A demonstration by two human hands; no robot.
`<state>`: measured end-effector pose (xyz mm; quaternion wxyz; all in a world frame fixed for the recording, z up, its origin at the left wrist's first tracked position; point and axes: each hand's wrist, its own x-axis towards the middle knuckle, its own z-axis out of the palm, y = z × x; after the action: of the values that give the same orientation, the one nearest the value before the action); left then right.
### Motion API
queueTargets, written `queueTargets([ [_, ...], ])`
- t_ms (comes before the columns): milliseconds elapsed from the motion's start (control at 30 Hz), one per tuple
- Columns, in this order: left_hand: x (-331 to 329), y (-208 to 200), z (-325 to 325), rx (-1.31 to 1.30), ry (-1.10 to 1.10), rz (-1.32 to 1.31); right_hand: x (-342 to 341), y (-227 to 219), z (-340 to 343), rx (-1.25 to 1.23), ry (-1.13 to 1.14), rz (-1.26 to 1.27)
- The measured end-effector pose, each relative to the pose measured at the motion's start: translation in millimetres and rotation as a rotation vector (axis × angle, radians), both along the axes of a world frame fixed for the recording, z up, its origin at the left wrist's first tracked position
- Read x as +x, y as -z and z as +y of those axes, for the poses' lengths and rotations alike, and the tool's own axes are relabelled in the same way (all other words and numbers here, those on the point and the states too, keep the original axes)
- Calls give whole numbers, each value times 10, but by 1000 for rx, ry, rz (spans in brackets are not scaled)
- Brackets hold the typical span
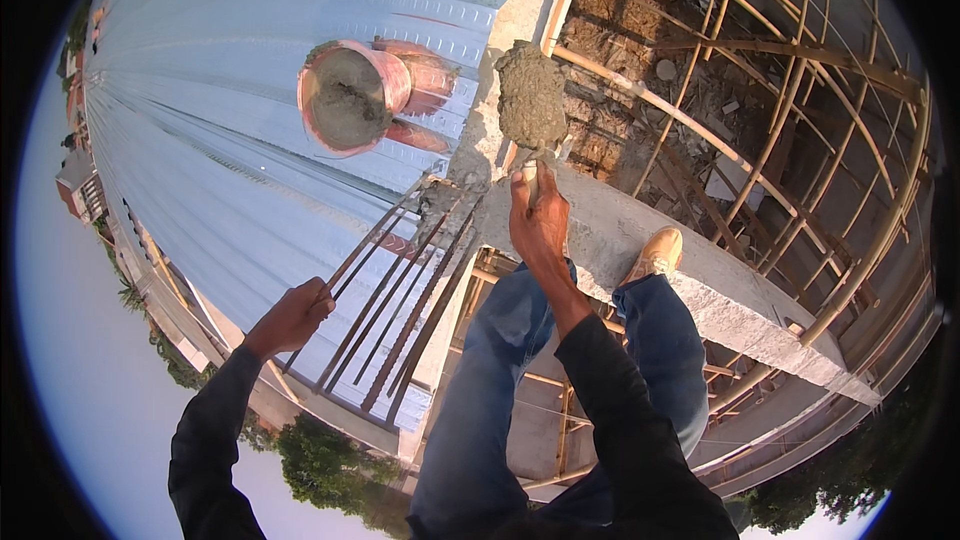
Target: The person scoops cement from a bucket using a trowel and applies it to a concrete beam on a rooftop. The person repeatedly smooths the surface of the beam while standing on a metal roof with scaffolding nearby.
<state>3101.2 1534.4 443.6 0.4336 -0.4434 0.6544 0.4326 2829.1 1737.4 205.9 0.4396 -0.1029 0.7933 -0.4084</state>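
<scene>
My right hand (540, 218) is closed around the handle of a trowel (530, 173). A thick load of wet grey mortar (531, 95) covers its blade, which is over the concrete beam beside the sheet-metal roof. My left hand (293, 317) grips one steel reinforcing bar in a cluster of upright rebars (400, 305) at the beam's corner. To the upper left stands a pinkish-red bucket (396, 80) holding more grey mortar (347, 100), apart from both hands.
Corrugated metal sheeting (240, 60) spreads across the left. My shoe (658, 252) stands on a narrow concrete beam (760, 325). Right of it, bamboo scaffolding poles (690, 130) cross a deep drop with rubble below. Trees (325, 465) show beyond the edge.
</scene>
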Motion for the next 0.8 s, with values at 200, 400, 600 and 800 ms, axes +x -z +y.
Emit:
queueTargets([
  [200, -347, -21, -74, 49, -15, -159, 331, 934, -931, -143, 188, 301],
  [400, -658, -98, -2, 23, -163, -436, 240, 893, -879, -380, 287, 257],
  [600, -774, -73, 157, -95, -328, -568, -390, 1312, -20, -591, 222, 30],
  [800, -737, -90, 184, -130, -573, -512, -1062, 1710, -7, -498, -67, -176],
])
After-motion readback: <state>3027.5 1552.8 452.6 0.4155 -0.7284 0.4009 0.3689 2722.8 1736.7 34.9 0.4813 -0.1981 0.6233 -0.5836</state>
